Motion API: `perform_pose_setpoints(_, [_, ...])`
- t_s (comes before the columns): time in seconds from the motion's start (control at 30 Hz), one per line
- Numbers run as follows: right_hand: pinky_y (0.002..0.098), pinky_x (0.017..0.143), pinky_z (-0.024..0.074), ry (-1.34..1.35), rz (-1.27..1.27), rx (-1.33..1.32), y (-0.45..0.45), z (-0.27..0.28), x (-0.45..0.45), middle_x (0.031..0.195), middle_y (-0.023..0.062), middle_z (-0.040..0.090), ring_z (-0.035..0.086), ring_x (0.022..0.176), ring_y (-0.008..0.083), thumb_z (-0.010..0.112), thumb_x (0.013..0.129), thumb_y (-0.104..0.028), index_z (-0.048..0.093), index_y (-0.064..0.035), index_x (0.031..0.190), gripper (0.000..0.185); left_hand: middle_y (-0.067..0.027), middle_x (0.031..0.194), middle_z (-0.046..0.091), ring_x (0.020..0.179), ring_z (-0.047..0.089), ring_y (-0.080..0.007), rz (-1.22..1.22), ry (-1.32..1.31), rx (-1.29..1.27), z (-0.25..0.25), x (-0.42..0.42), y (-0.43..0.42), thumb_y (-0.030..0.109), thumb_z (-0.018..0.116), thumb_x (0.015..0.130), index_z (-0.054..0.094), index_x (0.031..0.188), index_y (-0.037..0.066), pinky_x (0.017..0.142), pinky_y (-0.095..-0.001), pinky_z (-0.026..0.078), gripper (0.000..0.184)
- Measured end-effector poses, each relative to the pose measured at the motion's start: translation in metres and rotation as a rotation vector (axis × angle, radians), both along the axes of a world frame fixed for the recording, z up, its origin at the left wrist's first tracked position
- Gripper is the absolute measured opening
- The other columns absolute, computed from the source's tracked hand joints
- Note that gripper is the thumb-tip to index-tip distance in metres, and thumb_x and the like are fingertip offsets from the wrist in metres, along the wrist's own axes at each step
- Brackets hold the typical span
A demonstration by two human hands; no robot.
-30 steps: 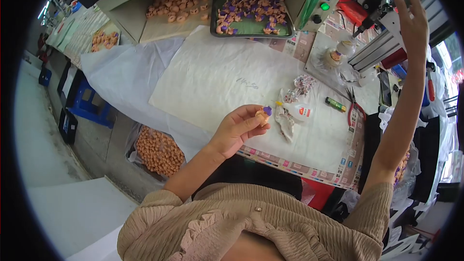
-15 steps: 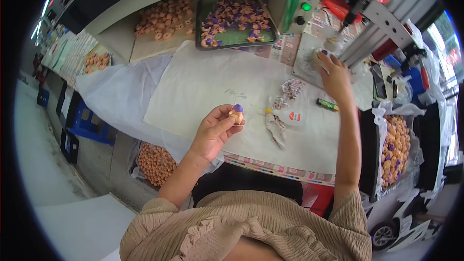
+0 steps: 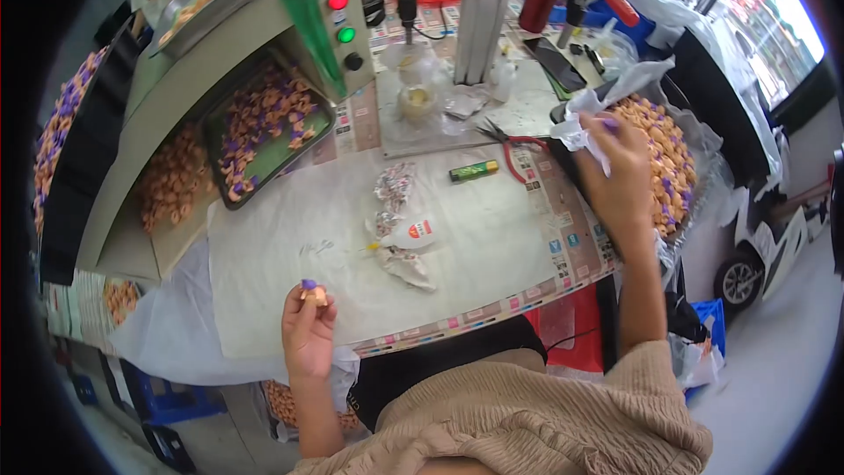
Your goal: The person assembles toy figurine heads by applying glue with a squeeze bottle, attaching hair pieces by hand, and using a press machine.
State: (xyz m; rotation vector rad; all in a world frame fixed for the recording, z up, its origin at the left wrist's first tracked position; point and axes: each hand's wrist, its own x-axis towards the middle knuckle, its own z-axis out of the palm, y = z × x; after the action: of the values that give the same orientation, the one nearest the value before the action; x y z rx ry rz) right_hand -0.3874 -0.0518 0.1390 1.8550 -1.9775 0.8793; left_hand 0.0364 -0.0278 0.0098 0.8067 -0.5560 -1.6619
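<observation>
My left hand (image 3: pixel 308 330) pinches a small peach figure with a purple top (image 3: pixel 312 291), held above the front left of the white sheet (image 3: pixel 264 237). My right hand (image 3: pixel 620 171) is at the near side of a lined box of peach and purple pieces (image 3: pixel 673 158). Its fingers are closed around a small piece with purple on it (image 3: pixel 609 124), mostly hidden by the hand. White plastic lining (image 3: pixel 580 127) hangs at the box's rim beside the fingers. The press fixture (image 3: pixel 416 104), a clear round holder, stands under the press rod (image 3: pixel 407 9).
Red-handled pliers (image 3: pixel 519 154), a green tube (image 3: pixel 473 171), a white glue bottle (image 3: pixel 413 232) and crumpled scraps (image 3: pixel 406 268) lie on the table. A dark tray of pieces (image 3: pixel 331 123) sits in the shelf at left. The control box carries lit red (image 3: pixel 338 1) and green (image 3: pixel 345 35) buttons.
My right hand has moved from the press fixture to the box at the right, with a small purple-topped piece in it. The view has turned right. My left hand still holds its figure.
</observation>
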Motion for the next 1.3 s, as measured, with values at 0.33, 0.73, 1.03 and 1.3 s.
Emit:
perform_pose_setpoints(0.33, [0.0402, 0.104, 0.0366, 0.052, -0.39, 0.254, 0.059, -0.025, -0.111, 0.132, 0.0178, 0.052, 0.049, 0.12, 0.0344, 0.068, 0.075, -0.03, 0.06, -0.0106, 0.125, 0.055, -0.0098, 0.112, 0.06, 0.096, 0.061, -0.0165, -0.059, 0.04, -0.05, 0.016, -0.032, -0.02, 0.008, 0.057, 0.093, 0.052, 0.121, 0.007, 0.085, -0.0274, 0.053, 0.028])
perform_pose_setpoints(0.73, [0.0298, 0.084, 0.0474, -0.335, -0.457, 0.33, -0.005, -0.028, -0.214, 0.1, 0.0105, 0.069, 0.065, 0.091, 0.0205, 0.064, 0.084, -0.037, 0.069, -0.0054, 0.11, 0.041, -0.0084, 0.106, 0.061, 0.094, 0.062, -0.015, 0.007, -0.001, -0.051, 0.023, -0.014, -0.008, 0.009, 0.06, 0.091, 0.054, 0.116, 0.006, 0.084, -0.0264, 0.052, 0.026])
perform_pose_setpoints(1.03, [0.0319, 0.079, 0.0493, -0.362, -0.35, 0.218, -0.005, -0.033, -0.248, 0.092, 0.0117, 0.07, 0.066, 0.085, 0.0198, 0.065, 0.084, -0.04, 0.07, -0.0061, 0.105, 0.04, -0.0082, 0.107, 0.061, 0.094, 0.061, -0.0155, 0.017, 0.014, -0.037, 0.021, -0.008, -0.006, 0.008, 0.058, 0.092, 0.053, 0.117, 0.006, 0.083, -0.0263, 0.053, 0.025])
perform_pose_setpoints(1.3, [0.0303, 0.09, 0.0445, -0.021, -0.165, 0.426, 0.034, -0.031, -0.19, 0.119, 0.0125, 0.06, 0.057, 0.103, 0.0199, 0.061, 0.092, -0.031, 0.064, -0.0004, 0.113, 0.037, -0.0076, 0.106, 0.06, 0.094, 0.061, -0.0158, 0.018, 0.001, -0.009, 0.018, -0.018, -0.012, 0.009, 0.06, 0.091, 0.053, 0.116, 0.004, 0.085, -0.0276, 0.053, 0.027])
